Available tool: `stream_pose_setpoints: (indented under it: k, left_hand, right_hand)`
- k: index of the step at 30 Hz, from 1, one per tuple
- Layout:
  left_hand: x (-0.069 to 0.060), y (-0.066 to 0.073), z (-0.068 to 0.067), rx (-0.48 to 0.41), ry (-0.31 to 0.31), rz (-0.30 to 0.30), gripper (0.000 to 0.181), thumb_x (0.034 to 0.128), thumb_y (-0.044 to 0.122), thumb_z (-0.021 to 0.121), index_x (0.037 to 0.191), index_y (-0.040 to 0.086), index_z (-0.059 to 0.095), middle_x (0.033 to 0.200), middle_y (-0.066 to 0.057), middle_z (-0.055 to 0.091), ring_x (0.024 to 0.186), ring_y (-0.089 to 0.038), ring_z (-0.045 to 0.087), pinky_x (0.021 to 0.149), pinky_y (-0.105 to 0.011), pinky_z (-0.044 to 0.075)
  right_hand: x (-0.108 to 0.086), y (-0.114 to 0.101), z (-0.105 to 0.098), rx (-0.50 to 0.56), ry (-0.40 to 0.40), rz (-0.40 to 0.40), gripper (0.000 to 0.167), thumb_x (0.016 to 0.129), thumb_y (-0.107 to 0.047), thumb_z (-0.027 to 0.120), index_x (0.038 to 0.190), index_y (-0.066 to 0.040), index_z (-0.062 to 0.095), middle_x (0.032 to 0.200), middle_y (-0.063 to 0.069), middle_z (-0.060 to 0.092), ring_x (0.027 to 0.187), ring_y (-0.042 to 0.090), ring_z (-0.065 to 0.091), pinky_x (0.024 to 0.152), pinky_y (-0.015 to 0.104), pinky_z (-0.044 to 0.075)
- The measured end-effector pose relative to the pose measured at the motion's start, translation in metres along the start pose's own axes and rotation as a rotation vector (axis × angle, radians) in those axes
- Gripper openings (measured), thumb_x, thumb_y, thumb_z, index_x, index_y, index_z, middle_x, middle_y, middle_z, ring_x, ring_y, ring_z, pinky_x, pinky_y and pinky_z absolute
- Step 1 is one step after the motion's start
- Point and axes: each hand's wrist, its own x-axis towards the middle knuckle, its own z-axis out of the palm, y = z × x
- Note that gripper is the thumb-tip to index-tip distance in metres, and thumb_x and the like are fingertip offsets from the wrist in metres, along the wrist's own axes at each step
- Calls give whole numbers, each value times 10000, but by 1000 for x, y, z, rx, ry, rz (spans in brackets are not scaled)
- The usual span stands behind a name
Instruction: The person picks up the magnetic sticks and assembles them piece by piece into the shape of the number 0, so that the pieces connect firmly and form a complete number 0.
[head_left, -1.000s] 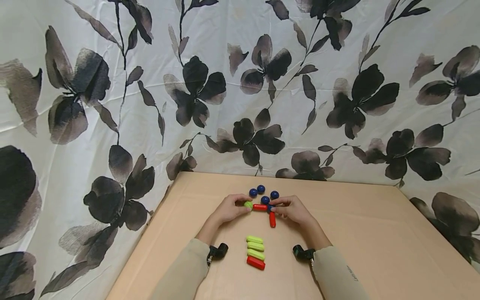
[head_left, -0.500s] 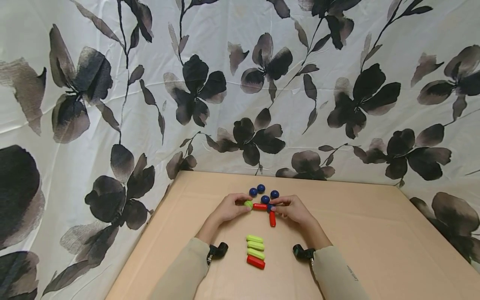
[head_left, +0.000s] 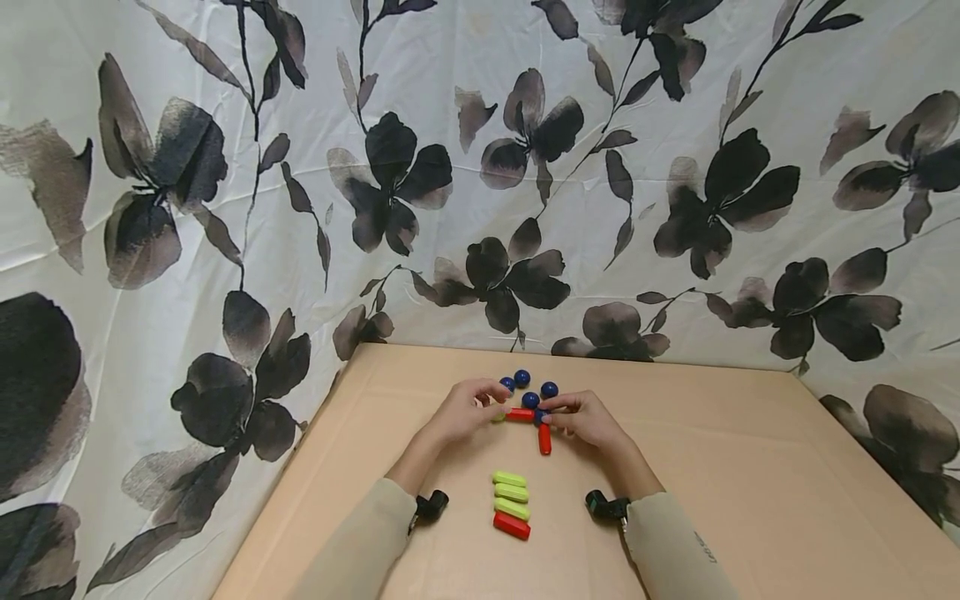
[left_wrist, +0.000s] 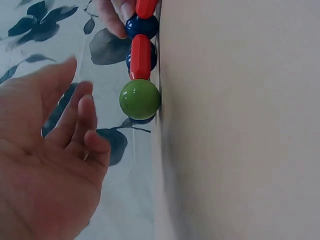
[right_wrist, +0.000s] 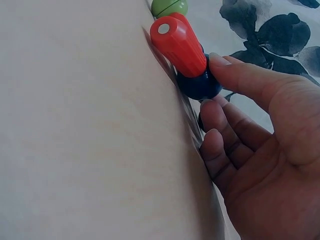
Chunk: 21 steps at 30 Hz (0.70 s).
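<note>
My right hand pinches a dark blue ball between thumb and fingers. Two red magnetic sticks join that ball: one red stick runs left, the other red stick points toward me, its pale round end showing in the right wrist view. At the far end of the left-running stick sits a green ball, mostly hidden behind my fingers in the head view. My left hand is apart from the green ball in the left wrist view, its fingers loosely bent with nothing in them.
Behind the joined pieces lie several loose blue balls. Nearer to me, several lime-green sticks and a red stick lie in a column on the tan tabletop. A floral cloth hangs beyond the far edge.
My left hand has let go of the green ball and lifted slightly up and away from it. The right hand stays on the blue ball, and the joined pieces have not visibly moved.
</note>
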Motion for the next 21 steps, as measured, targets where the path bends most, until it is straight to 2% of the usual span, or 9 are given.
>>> stream_pose_setpoints:
  k: [6, 8, 11, 13, 15, 21]
  left_hand:
    - [-13, 12, 0, 38, -355, -9, 238, 959, 216, 763, 1172, 108, 765, 1093, -9, 761, 963, -134, 632, 874, -298, 512]
    - [-17, 14, 2, 27, -468, -26, 242, 950, 198, 772, 1177, 115, 764, 1105, -17, 763, 966, -108, 645, 896, -281, 512]
    - [-21, 18, 5, 18, -572, -62, 255, 931, 160, 788, 1182, 125, 763, 1087, -8, 761, 954, -92, 656, 895, -258, 520]
    - [-23, 20, 7, 24, -594, -78, 255, 924, 115, 784, 1178, 127, 763, 1070, -12, 756, 935, -96, 648, 880, -253, 521]
    - [-24, 23, 8, 52, -586, -82, 247, 924, 74, 761, 1163, 135, 761, 1049, -8, 747, 912, -108, 638, 857, -255, 527]
    - [-26, 26, 7, 182, -483, -69, 127, 936, 100, 741, 1029, 187, 745, 948, 56, 706, 867, -106, 621, 822, -257, 531]
  right_hand:
    - [-2, -8, 3, -30, 10, -19, 239, 929, 12, 738, 1162, 63, 752, 1037, 262, 696, 702, 448, 498, 557, 266, 473]
    - [0, -6, 2, -32, 12, -20, 236, 926, 13, 741, 1157, 59, 756, 1041, 275, 697, 705, 453, 496, 556, 265, 472]
    - [1, -2, 2, -39, 19, -23, 236, 926, -15, 755, 1158, 31, 766, 1050, 262, 705, 689, 401, 511, 553, 258, 469]
    - [1, 0, 2, -40, 20, -20, 240, 927, -41, 764, 1162, 7, 773, 1059, 242, 710, 680, 337, 520, 556, 253, 469]
    - [0, 0, 1, -39, 20, -19, 246, 928, -63, 771, 1168, -7, 776, 1066, 225, 712, 681, 278, 523, 559, 248, 470]
    - [1, 2, 1, -24, 19, -15, 253, 921, -77, 781, 1164, -9, 777, 1057, 219, 716, 688, 224, 520, 558, 243, 466]
